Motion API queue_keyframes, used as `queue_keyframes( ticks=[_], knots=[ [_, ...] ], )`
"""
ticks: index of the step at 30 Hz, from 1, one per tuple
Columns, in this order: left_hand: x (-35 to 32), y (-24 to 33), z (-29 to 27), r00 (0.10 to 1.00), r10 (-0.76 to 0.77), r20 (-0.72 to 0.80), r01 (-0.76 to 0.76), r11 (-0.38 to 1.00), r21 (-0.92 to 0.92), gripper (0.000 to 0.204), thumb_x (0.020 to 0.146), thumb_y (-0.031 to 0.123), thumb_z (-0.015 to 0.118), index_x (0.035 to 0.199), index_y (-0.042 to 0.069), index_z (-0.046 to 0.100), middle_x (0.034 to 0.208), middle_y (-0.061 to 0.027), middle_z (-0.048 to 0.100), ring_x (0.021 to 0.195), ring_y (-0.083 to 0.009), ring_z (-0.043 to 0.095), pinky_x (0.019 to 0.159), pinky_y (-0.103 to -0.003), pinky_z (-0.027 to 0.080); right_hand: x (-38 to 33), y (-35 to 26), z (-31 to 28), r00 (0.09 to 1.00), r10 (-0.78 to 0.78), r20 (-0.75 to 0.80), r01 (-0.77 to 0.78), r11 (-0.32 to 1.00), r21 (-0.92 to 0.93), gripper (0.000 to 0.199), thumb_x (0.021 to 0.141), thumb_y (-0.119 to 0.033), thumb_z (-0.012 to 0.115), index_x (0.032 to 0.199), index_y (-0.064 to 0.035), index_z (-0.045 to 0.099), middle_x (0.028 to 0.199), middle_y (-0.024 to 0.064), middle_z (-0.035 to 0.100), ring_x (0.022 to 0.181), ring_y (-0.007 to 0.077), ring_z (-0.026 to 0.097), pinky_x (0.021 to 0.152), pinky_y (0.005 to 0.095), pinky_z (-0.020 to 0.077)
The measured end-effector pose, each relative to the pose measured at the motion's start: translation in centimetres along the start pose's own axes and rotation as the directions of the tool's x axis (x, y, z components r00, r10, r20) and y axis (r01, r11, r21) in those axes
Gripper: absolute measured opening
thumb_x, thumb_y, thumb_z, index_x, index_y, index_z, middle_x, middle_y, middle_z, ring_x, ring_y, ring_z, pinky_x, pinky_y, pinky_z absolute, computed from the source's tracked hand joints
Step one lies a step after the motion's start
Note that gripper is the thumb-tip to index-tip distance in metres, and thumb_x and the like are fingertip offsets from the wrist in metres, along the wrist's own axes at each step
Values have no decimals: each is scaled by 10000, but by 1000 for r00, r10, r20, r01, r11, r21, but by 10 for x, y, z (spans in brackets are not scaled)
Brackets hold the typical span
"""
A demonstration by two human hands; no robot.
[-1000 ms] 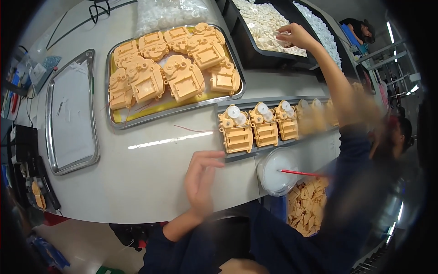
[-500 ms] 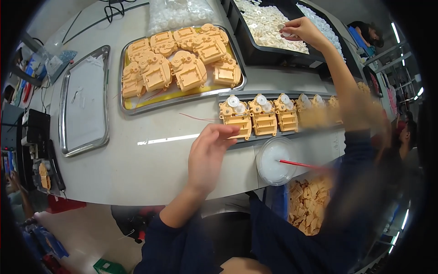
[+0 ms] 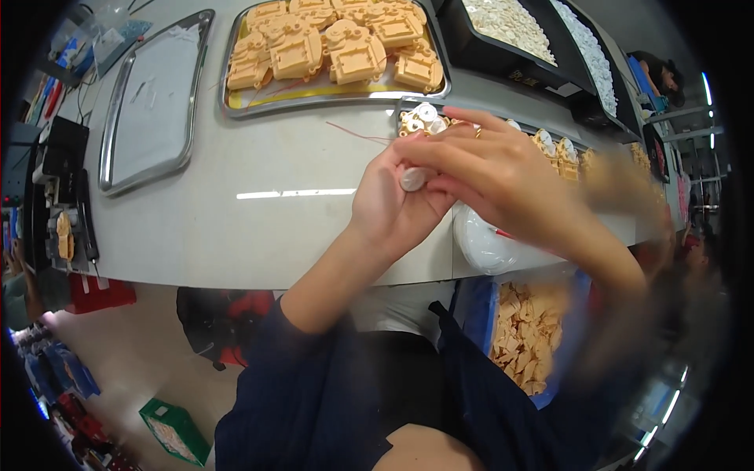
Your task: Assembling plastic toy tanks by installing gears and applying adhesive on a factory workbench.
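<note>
Head view, from your hands outward.

Left hand [image 3: 385, 212]: yours, half curled, cupped beside a white round piece [image 3: 413, 179], seemingly as a rest for it.

Right hand [image 3: 495, 169]: yours, bent over the left, fingers narrowed about the piece; which hand bears its weight you cannot tell.

Row of fitted housings [image 3: 567, 159]: orange, white discs on top, running rightward beyond your hands in a grey holder [image 3: 405, 102], presumably lined up for easy reach; your right hand hides several.

Clear tub [image 3: 475, 247]: white contents, red stick across it, just nearside of the row, likely for short dips.

Steel tray [image 3: 275, 107]: far, heaped with orange housings [image 3: 357, 55]; its rim would stop them sliding off the surface [image 3: 290, 235].

Black bin [image 3: 503, 59]: far right, deep walls suiting its loose off-white pieces [image 3: 510, 30].

Lined tray [image 3: 188, 137]: left, well apart from your hands.

Blue bin [image 3: 477, 310]: near right, below the surface edge, flat orange pieces [image 3: 522, 345] loose inside.
</note>
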State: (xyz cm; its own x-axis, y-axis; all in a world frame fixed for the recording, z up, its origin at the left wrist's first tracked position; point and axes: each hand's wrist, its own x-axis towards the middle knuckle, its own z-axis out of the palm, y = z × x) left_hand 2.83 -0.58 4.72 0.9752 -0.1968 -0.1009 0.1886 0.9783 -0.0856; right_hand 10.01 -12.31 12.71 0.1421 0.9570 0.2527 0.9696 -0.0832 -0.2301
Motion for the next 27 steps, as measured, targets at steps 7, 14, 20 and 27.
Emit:
queue_keyframes(
  ticks=[7,14,20,27],
  knots=[
    [-16,1,-1,997,78,14,-78,995,61,353,997,211,284,1187,-40,441,1151,-128,520,1043,-195,520,962,-348,421,0,-8,-3,982,189,-29,-188,982,26,299,676,-21,700,966,-85,664,989,69,621,936,246,583,794,362,492],
    [-25,-4,-3,990,110,84,-119,985,121,460,1007,256,243,1298,-72,381,1341,-172,423,1237,-228,432,1064,-358,336,-2,-13,5,992,71,-105,-78,995,-62,307,633,-8,725,922,-99,680,993,46,610,891,226,593,752,332,495],
    [-26,-3,-13,977,157,147,-162,986,23,523,991,259,231,1375,-96,249,1435,-235,286,1358,-297,269,1154,-388,187,-12,0,6,980,-71,-187,81,996,43,214,633,9,715,837,-15,656,889,89,640,744,223,614,642,273,481],
    [-30,7,-34,968,249,43,-250,968,28,502,973,193,241,1371,-114,234,1432,-252,276,1360,-322,258,1147,-388,235,-27,57,-5,731,651,203,-643,559,525,144,841,-23,634,979,18,634,862,51,651,836,108,600,774,238,482]
  ],
)
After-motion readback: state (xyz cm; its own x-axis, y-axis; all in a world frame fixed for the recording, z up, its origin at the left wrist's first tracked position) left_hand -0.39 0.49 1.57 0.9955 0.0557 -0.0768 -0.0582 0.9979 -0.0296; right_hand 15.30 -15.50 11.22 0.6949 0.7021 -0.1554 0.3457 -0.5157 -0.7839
